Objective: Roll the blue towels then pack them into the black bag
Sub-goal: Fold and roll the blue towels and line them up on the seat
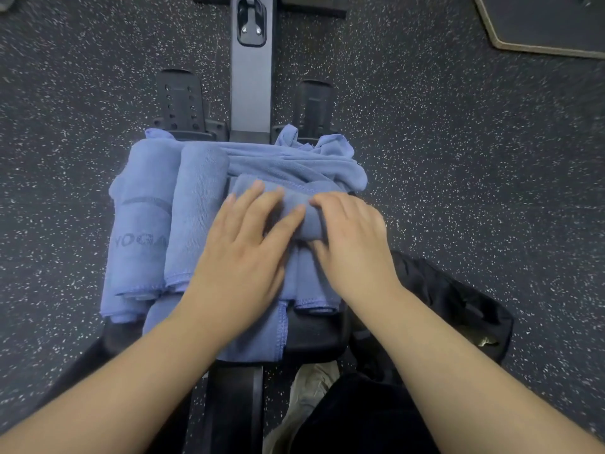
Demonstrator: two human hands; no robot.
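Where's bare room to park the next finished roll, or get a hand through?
Free: speckled floor right of the towel pile, beyond the black bag; floor left of the rolled towels. The seat is crowded: both rolls, loose towels behind, left hand and right hand on the half-rolled towel.

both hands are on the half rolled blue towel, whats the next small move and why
Probably keep rolling that towel away from the body with both hands. The left hand lies flat on it, the right hand curls over the roll, and loose, rumpled cloth still lies ahead. Two finished rolls lie at the left; the black bag waits at the right.
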